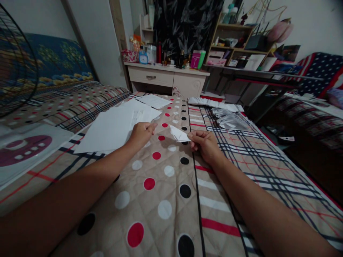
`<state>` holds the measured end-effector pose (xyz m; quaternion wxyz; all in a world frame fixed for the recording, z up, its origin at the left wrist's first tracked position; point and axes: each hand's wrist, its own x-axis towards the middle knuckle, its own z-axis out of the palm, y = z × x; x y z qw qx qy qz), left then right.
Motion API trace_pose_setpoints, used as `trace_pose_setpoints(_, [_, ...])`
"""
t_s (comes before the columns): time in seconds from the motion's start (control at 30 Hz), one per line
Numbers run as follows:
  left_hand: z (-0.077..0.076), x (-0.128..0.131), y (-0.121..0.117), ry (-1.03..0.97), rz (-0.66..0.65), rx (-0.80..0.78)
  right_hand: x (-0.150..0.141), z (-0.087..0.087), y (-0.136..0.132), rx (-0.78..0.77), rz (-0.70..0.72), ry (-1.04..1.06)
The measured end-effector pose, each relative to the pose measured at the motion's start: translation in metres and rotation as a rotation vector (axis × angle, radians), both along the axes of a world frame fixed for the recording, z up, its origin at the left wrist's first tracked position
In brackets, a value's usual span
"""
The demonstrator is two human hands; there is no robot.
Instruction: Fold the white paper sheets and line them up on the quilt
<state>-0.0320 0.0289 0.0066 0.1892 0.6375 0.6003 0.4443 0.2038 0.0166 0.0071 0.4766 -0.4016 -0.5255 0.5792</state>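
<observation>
My right hand (205, 144) pinches one corner of a small folded piece of white paper (179, 134) between thumb and fingers, above the dotted bedspread (171, 192). The paper's pointed end faces left. A short gap away, my left hand (142, 132) is closed with its fingers curled, and nothing shows in it. It hovers by the right edge of a stack of white paper sheets (109, 130). Folded white paper pieces (227, 118) lie in a row beyond my right hand, with a longer white strip of them (211, 103) behind.
A plastic bag with a purple print (29, 150) lies at left, near a wire fan guard (18, 57). More white sheets (154, 101) rest at the bed's far end. Beyond stand a white drawer cabinet (150, 76) and a shelf (233, 48) with bottles and boxes.
</observation>
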Motion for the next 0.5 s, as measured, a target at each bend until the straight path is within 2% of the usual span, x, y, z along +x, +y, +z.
trace_pose_setpoints(0.1, [-0.001, 0.000, -0.001, 0.005, -0.032, 0.107, 0.004, 0.000, 0.004, -0.075, 0.004, 0.057])
trace_pose_setpoints(0.3, [0.005, 0.019, -0.016, 0.340, -0.401, 0.533, -0.001, 0.001, 0.000, -0.069, 0.053, 0.013])
trace_pose_setpoints(0.4, [0.007, 0.022, -0.021, 0.430, -0.478, 0.549, -0.004, 0.000, -0.001, -0.045, 0.069, -0.028])
trace_pose_setpoints(0.5, [0.005, 0.026, -0.024, 0.308, -0.440, 0.461, -0.007, 0.000, -0.003, -0.013, 0.053, -0.016])
